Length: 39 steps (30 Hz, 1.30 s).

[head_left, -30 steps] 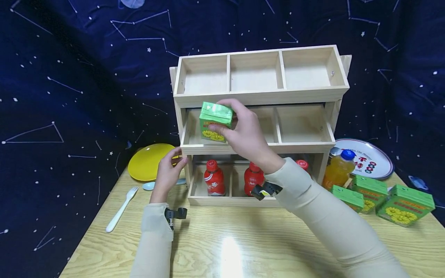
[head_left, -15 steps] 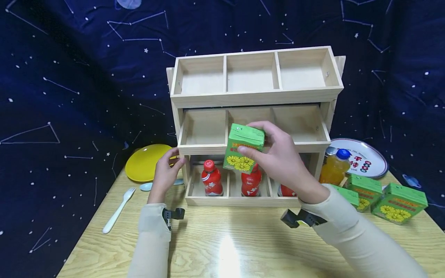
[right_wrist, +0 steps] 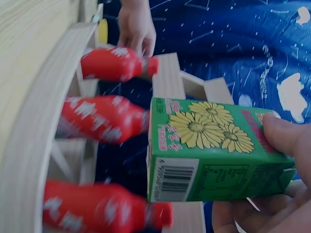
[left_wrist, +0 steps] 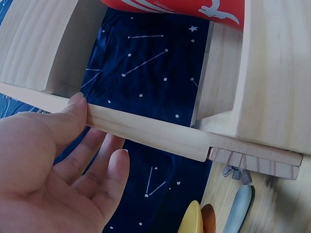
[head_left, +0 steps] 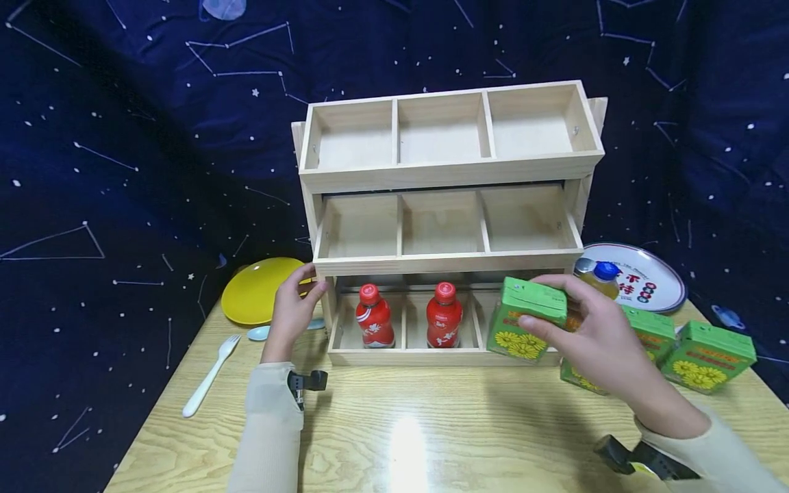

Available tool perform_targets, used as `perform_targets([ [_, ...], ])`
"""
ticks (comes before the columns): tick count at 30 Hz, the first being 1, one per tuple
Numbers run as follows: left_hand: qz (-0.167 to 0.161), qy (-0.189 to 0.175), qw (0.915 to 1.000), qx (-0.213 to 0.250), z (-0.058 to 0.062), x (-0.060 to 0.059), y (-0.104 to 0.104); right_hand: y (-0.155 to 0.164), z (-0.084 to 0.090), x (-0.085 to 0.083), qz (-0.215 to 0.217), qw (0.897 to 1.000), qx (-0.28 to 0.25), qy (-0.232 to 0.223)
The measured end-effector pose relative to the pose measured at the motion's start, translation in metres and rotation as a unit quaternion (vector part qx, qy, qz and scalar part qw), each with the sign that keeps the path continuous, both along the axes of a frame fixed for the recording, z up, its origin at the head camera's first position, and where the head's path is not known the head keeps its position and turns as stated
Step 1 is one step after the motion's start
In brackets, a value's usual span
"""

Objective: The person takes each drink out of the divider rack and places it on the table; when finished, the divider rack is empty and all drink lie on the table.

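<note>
While gripping a green drink carton (head_left: 527, 318) between thumb and curled fingers, right hand (head_left: 607, 342) near the wooden rack (head_left: 450, 260), left hand (head_left: 294, 311) relaxed, fingers straight, touching its left post.

Chinese character 下 on the round plate (head_left: 647, 277); carton (right_wrist: 214, 150) print unreadable

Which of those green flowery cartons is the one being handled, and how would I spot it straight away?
Find the three-tier wooden rack on the table. At its bottom right corner, the right hand holds a green carton with yellow flowers in front of the lowest tier. The other green cartons sit on the table further right; this is the only one gripped by fingers.
</note>
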<state>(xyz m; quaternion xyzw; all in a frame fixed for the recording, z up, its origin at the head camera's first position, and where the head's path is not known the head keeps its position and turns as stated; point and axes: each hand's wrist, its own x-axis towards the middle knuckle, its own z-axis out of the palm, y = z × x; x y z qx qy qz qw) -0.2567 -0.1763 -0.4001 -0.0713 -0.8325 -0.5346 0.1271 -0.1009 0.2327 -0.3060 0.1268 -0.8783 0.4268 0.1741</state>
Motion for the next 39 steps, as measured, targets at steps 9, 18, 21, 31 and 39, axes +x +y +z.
perform_targets([
  [9, -0.007, 0.003, 0.9999, 0.011, 0.001, -0.003, 0.002, 0.069, -0.032, 0.046, -0.107, 0.990, 0.077, -0.054],
  [18, 0.006, -0.005, 1.0000, 0.003, 0.003, -0.001, 0.001, 0.125, -0.065, 0.069, -0.136, 0.990, 0.023, 0.005],
  [21, 0.005, -0.008, 1.0000, 0.003, 0.002, -0.001, 0.000, 0.140, -0.074, 0.067, -0.139, 0.990, -0.005, 0.014],
  [31, 0.007, -0.006, 1.0000, 0.000, -0.001, -0.001, 0.000, 0.173, -0.105, 0.049, -0.167, 0.985, 0.032, -0.006],
  [39, 0.003, -0.006, 1.0000, -0.001, -0.001, -0.001, -0.002, 0.173, -0.109, 0.043, -0.199, 0.968, 0.152, -0.012],
])
